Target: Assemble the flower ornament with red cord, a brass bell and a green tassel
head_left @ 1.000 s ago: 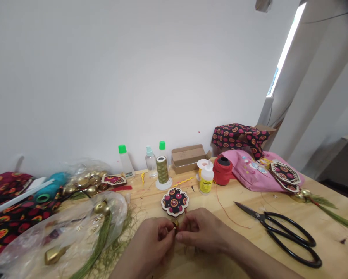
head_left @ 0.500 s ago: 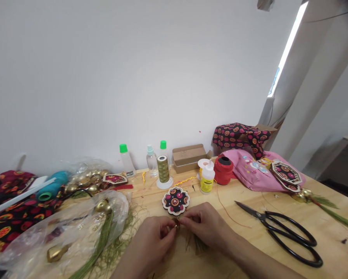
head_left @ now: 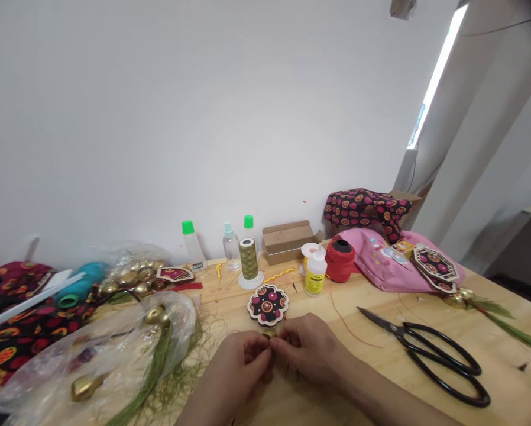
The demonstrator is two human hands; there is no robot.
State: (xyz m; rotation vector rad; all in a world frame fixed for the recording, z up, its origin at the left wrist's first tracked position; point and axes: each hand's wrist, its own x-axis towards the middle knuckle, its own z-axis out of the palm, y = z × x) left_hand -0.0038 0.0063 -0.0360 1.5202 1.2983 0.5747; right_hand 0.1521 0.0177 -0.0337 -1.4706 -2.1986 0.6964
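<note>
A flower-shaped ornament [head_left: 268, 305], dark with red patterned fabric and a pale wooden rim, lies in the middle of the table. Just below it a small brass bell [head_left: 269, 333] shows between my fingertips, mostly hidden. My left hand [head_left: 238, 365] is closed, thumb and fingers pinching at the bell's left side. From the other side my right hand [head_left: 310, 348] is closed too, its thumb and fingertips meeting the left ones at the bell. Whatever thin piece the right fingers pinch is covered. A few olive tassel threads [head_left: 287, 370] peek out under the right hand.
Black-handled scissors [head_left: 425, 349] lie at right. Behind the ornament stand an olive thread spool [head_left: 248, 260], a glue bottle [head_left: 315, 273] and a red spool [head_left: 340, 260]. At left, a plastic bag [head_left: 48, 373] lies near brass bells [head_left: 132, 277] and loose threads [head_left: 181, 370].
My right hand has shifted slightly, with its fingers curled further down beside the bell. Less of the tassel shows under it. The left hand stays almost in place.
</note>
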